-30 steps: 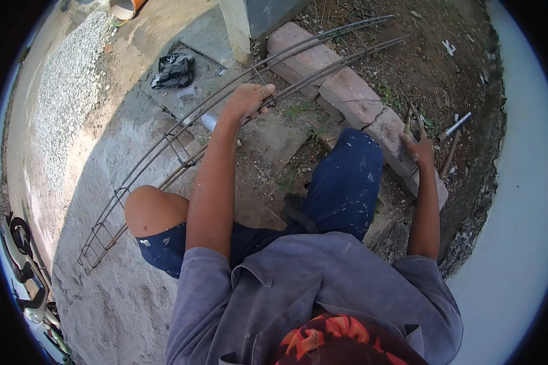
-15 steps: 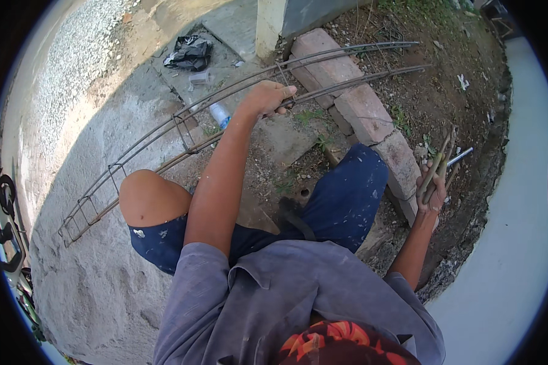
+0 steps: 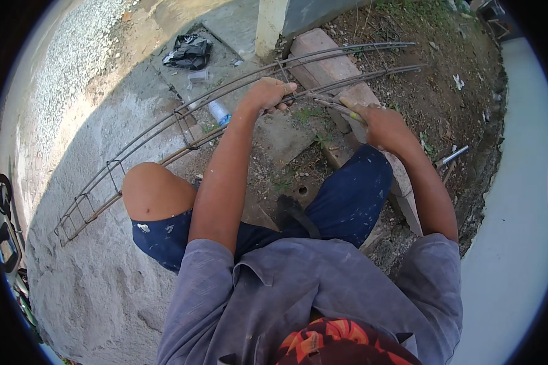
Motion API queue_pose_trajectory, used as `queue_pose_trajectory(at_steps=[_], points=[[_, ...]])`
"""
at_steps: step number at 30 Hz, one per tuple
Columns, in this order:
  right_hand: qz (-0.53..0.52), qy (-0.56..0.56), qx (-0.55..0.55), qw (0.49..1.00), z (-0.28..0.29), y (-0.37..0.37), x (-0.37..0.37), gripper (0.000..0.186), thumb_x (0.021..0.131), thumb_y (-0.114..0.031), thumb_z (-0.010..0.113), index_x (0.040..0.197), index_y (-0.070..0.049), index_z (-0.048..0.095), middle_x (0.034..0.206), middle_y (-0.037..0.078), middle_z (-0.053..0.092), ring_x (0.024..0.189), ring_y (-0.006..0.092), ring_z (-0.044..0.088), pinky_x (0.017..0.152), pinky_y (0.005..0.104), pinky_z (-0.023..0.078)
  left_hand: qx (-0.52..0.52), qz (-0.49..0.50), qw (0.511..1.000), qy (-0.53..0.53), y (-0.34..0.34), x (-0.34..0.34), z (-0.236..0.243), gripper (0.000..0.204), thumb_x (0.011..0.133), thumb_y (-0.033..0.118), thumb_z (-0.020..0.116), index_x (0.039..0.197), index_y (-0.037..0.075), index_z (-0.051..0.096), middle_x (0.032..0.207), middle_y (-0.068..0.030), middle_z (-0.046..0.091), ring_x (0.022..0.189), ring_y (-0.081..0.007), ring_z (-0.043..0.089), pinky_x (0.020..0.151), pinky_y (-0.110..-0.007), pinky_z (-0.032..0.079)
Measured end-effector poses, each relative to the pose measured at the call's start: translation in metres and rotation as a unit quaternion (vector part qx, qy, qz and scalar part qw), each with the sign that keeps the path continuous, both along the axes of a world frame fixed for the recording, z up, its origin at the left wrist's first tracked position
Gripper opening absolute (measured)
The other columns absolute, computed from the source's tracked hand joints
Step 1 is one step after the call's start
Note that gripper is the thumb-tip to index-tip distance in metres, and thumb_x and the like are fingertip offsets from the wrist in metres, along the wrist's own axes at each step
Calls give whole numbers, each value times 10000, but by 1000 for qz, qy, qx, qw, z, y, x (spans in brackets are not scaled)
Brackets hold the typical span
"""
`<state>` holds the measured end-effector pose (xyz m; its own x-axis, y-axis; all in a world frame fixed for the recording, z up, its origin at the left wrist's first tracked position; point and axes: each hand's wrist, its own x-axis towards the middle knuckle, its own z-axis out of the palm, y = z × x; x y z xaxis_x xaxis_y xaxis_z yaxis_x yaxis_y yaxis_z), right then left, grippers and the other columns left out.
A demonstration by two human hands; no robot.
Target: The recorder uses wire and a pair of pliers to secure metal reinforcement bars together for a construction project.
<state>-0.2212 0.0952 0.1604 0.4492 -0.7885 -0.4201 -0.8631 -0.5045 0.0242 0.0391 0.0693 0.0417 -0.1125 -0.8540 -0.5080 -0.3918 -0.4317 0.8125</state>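
A long rebar cage [image 3: 192,146] of thin rusty bars joined by square stirrups stretches from the lower left to the upper right. My left hand [image 3: 269,95] is closed around its nearer bars close to a stirrup, thumb pointing right. Closed on the handles of a pair of pincers [image 3: 335,104] is my right hand [image 3: 386,126]. The pincers' jaws are at the nearer bar, just right of my left fingertips. Whether they grip a tie wire there is too small to tell.
Reddish concrete blocks [image 3: 313,45] lie in a row under the cage's right end. A metal tube [image 3: 455,154] is on the soil by the white wall [image 3: 511,201]. Beyond the cage are a black plastic bag [image 3: 189,52], a clear cup [image 3: 199,76] and a bottle [image 3: 219,112]. Grey sand [image 3: 91,286] lies left.
My right hand has swung from the far right, beside the metal tube, inward to the cage, bringing the pincers to the bar. My left hand stays in place on the cage.
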Motion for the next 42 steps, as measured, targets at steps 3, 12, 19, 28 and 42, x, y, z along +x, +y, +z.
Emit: queue_pose_trajectory(at_steps=[3, 12, 19, 28, 42], points=[[-8, 50, 60, 997, 4, 0, 22, 854, 728, -20, 619, 1465, -319, 308, 982, 153, 662, 900, 339, 644, 775, 450, 509, 0, 8, 1000, 5, 2, 2, -4, 394, 921, 446, 582, 772, 88, 646, 562, 19, 554, 433, -74, 410, 412, -260, 309], [98, 91, -126, 983, -18, 15, 30, 721, 820, -59, 561, 1473, -253, 324, 1018, 178, 665, 966, 373, 617, 814, 438, 484, -7, -1, 1000, 15, 1, 2, -6, 388, 902, 433, 575, 805, 74, 688, 591, -26, 625, 465, -112, 501, 459, -298, 400], [75, 116, -169, 976, -19, 28, 42, 647, 825, -125, 607, 1432, -216, 401, 963, 219, 653, 904, 374, 633, 778, 433, 486, -5, 9, 1000, 13, 1, 4, -7, 392, 905, 426, 565, 837, 62, 691, 610, -41, 640, 483, -129, 529, 481, -311, 429], [-327, -458, 591, 578, -63, 37, 15, 523, 780, -152, 763, 1183, 24, 480, 803, 90, 606, 608, 182, 624, 571, 315, 541, -9, 17, 1000, -17, 3, -8, 10, 393, 922, 421, 540, 925, 64, 705, 606, -53, 620, 462, -146, 504, 469, -329, 408], [114, -19, -202, 972, -47, 17, -10, 486, 787, -49, 549, 1271, -31, 499, 988, 183, 606, 901, 338, 614, 724, 434, 509, -16, 10, 1000, -25, 1, -5, 3, 465, 906, 458, 530, 760, 33, 650, 610, -80, 640, 479, -152, 531, 480, -332, 426]])
